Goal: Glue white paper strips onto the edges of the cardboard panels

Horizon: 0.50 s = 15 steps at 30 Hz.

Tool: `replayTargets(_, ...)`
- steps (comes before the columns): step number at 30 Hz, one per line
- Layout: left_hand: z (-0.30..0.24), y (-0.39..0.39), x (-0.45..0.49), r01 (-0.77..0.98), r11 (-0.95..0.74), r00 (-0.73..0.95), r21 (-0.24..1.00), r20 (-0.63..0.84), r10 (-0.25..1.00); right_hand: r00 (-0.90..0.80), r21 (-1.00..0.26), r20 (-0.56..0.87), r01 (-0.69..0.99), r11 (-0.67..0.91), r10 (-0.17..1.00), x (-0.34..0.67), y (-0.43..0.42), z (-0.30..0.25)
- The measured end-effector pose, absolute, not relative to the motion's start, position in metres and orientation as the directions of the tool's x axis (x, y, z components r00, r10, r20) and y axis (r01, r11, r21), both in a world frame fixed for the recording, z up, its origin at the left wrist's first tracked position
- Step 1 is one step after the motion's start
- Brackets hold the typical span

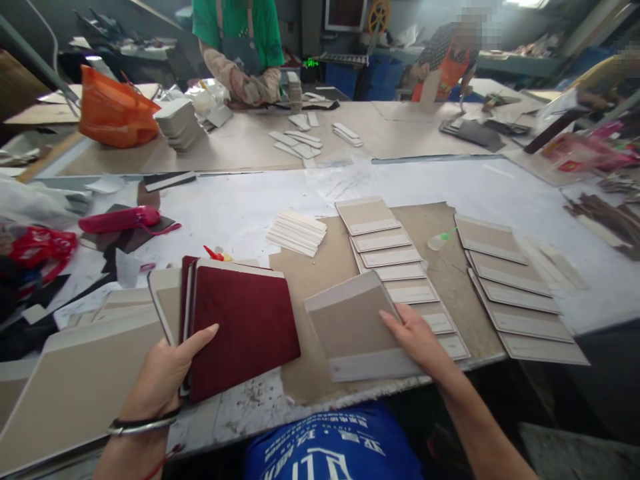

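Observation:
My left hand (173, 370) grips a small stack of dark red covered panels (245, 327), thumb across the top face; a beige backing shows at the stack's left side. My right hand (413, 333) pinches the right edge of one beige panel (350, 320) with pale strips along two edges. That panel is tilted above the brown sheet on the table. Just beyond my right hand runs an overlapping row of similar panels (385, 257). A second overlapping row (525, 303) lies farther right. The fingers under both held things are hidden.
White strips (297, 233) are piled ahead of my hands, and a small bottle with a green tip (440, 239) lies between the rows. Large beige boards (85, 373) lie at the left, near a pink pouch (125, 219). Two people (240, 47) work across the table.

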<state>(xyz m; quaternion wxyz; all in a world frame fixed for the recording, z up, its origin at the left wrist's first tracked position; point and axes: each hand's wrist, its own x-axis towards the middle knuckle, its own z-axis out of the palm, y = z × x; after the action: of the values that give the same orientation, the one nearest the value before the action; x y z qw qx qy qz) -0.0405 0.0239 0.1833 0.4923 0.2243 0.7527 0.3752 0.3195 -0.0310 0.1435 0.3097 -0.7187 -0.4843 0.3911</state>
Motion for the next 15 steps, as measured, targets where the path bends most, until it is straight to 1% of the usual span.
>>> replayTargets(1,0.184,0.024,-0.041,-0.042,0.617,-0.413,0.786,-0.576,0.706,0.244,-0.837,-0.262,0.424,-0.345,0.934,0.332,-0.028,0.158)
replayTargets(2,0.184,0.024,-0.041,-0.058,0.609,-0.408,0.791,-0.575,0.709,0.256,-0.865,-0.273,0.357,-0.353,0.928,0.344,-0.024,0.171)
replayTargets(4,0.185,0.023,-0.038,-0.119,0.598,-0.373,0.792,-0.594,0.713,0.256,-0.919,-0.320,0.149,-0.364,0.912,0.361,-0.016,0.186)
replayTargets(6,0.185,0.022,-0.030,-0.202,0.609,-0.295,0.767,-0.641,0.709,0.210,-0.928,-0.372,-0.061,-0.368,0.904,0.363,-0.005,0.185)
replayTargets(8,0.183,0.020,-0.019,-0.276,0.638,-0.185,0.719,-0.691,0.699,0.111,-0.909,-0.393,-0.198,-0.367,0.913,0.348,0.008,0.171)
replayTargets(11,0.176,0.016,-0.004,-0.360,0.668,-0.032,0.651,-0.724,0.689,-0.054,-0.890,-0.364,-0.276,-0.364,0.930,0.314,0.027,0.138)
replayTargets(15,0.160,0.010,0.007,-0.367,0.693,0.071,0.621,-0.724,0.686,-0.143,-0.849,-0.449,-0.240,-0.471,0.882,0.287,0.038,0.104)
